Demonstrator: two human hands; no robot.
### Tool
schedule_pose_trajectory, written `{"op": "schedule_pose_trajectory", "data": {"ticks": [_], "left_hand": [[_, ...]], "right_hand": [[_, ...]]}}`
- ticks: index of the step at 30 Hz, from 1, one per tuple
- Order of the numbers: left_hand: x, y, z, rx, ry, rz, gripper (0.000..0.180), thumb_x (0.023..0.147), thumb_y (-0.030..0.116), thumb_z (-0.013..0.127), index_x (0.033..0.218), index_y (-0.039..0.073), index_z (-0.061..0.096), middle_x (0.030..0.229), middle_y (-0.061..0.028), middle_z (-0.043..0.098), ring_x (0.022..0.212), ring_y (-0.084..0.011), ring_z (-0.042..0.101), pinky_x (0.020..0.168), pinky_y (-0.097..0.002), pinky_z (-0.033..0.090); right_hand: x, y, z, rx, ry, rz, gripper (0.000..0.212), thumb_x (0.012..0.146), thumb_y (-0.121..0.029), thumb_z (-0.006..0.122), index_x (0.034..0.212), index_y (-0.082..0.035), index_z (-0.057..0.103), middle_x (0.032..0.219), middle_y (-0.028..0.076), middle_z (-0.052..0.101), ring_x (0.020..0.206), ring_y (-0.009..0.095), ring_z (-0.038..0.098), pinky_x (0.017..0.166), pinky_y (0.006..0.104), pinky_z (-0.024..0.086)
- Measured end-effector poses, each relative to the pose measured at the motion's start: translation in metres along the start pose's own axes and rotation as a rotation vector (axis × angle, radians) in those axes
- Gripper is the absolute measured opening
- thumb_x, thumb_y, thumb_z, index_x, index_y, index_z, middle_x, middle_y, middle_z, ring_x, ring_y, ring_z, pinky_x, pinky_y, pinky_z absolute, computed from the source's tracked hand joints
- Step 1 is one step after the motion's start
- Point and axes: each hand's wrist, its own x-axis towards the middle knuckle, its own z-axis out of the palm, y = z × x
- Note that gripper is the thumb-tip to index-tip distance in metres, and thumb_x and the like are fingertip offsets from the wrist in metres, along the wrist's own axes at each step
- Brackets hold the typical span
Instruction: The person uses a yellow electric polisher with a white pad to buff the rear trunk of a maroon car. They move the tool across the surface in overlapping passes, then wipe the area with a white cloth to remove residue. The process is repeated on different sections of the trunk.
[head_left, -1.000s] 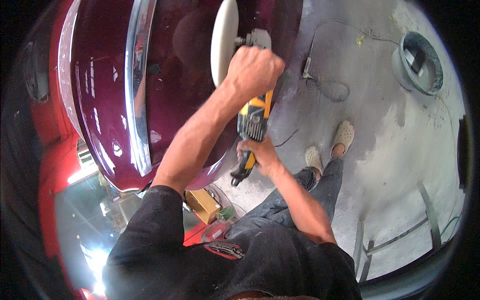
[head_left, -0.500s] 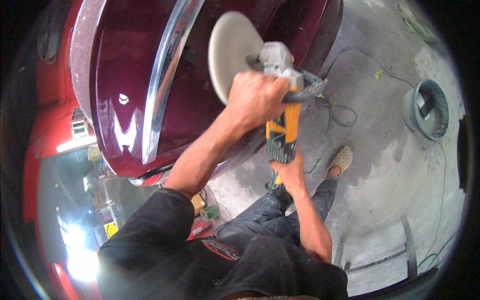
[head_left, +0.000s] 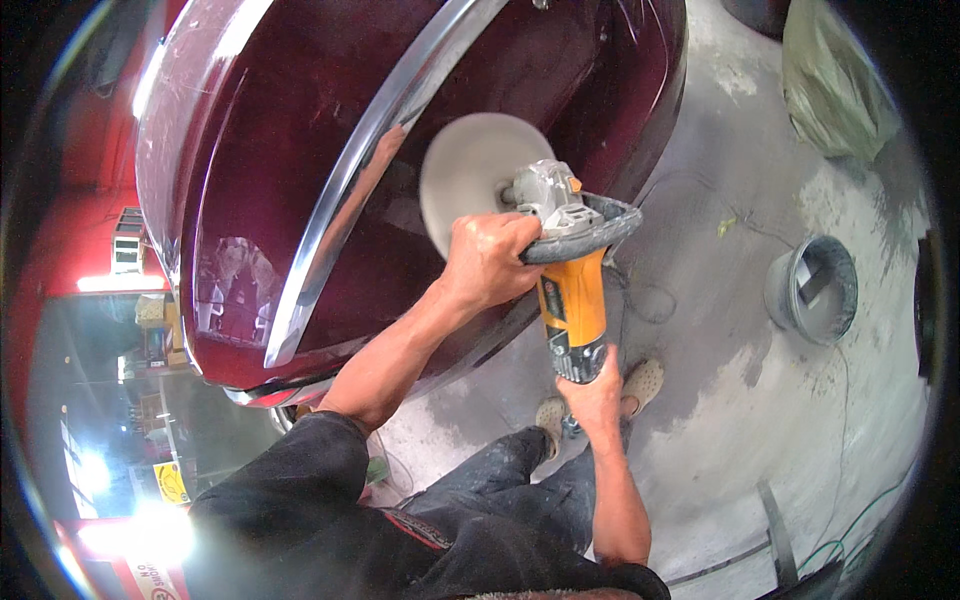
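Observation:
My left hand (head_left: 488, 262) is closed around the dark loop handle (head_left: 600, 235) of a yellow and grey electric polisher (head_left: 580, 295). Farther back, my right hand (head_left: 595, 398) grips the black rear end of its body. The polisher's round whitish pad (head_left: 465, 180) is blurred, as if spinning. It faces a glossy dark maroon car panel (head_left: 300, 190), to the right of a curved chrome strip (head_left: 350, 190); whether it touches the paint, I cannot tell. My left forearm reflects in the chrome.
A grey bucket (head_left: 780, 295) with a dark object inside stands on the stained concrete floor (head_left: 700, 400) at right. A cord (head_left: 655, 310) lies coiled near the polisher. At the upper right sits a greenish plastic bag (head_left: 830, 90). My feet in beige clogs (head_left: 645, 385) stand below.
The polisher and both hands have moved lower in the view, and the pad shows a fuller face. The view has shifted, bringing the bag further in. Both hands keep their grip.

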Motion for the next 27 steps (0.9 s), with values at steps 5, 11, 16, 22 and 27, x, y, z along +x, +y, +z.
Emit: {"op": "schedule_pose_trajectory", "data": {"ticks": [5,11,16,22,27], "left_hand": [[0.076,-0.003,0.019,0.048,0.047,0.012,0.022,0.066,0.016,0.079,0.069,0.007,0.059,0.067,-0.0135,0.065,0.064,-0.0347,0.068,0.057,-0.0459,0.053],[0.148,-0.013,0.037,0.093,0.157,0.061,0.02,0.067,0.015,0.08,0.069,0.006,0.061,0.068,-0.0139,0.066,0.063,-0.0339,0.068,0.057,-0.0446,0.053],[0.172,-0.015,0.04,0.101,0.258,0.117,0.019,0.068,0.011,0.079,0.071,0.005,0.061,0.068,-0.013,0.065,0.062,-0.0316,0.067,0.057,-0.0415,0.052],[0.115,-0.004,0.036,0.084,0.156,0.028,0.023,0.063,0.014,0.077,0.067,0.008,0.056,0.067,-0.0125,0.064,0.064,-0.0339,0.067,0.055,-0.0451,0.051],[0.035,0.008,0.03,0.042,0.149,-0.05,0.023,0.062,0.012,0.078,0.07,0.009,0.056,0.064,-0.0103,0.06,0.058,-0.0326,0.063,0.053,-0.0429,0.049]], "right_hand": [[0.066,-0.018,-0.037,0.001,-0.004,-0.069,0.056,0.069,-0.008,0.081,0.117,-0.001,0.052,0.102,0.022,0.071,0.098,0.037,0.071,0.085,0.0463,0.054],[0.132,-0.032,-0.067,0.04,-0.004,-0.041,0.057,0.068,-0.007,0.081,0.118,0.0,0.054,0.104,0.021,0.071,0.097,0.035,0.07,0.087,0.0442,0.053],[0.153,-0.058,-0.076,0.012,0.037,-0.074,0.055,0.069,-0.008,0.08,0.117,0.0,0.054,0.101,0.021,0.072,0.096,0.037,0.072,0.084,0.044,0.054],[0.118,-0.021,-0.067,-0.079,0.005,-0.122,0.06,0.068,-0.007,0.082,0.12,0.0,0.053,0.101,0.022,0.072,0.097,0.038,0.072,0.084,0.0449,0.054],[0.072,-0.002,-0.069,-0.112,-0.067,-0.059,0.064,0.068,-0.005,0.082,0.125,-0.002,0.053,0.101,0.019,0.073,0.097,0.034,0.073,0.085,0.0432,0.055]]}}
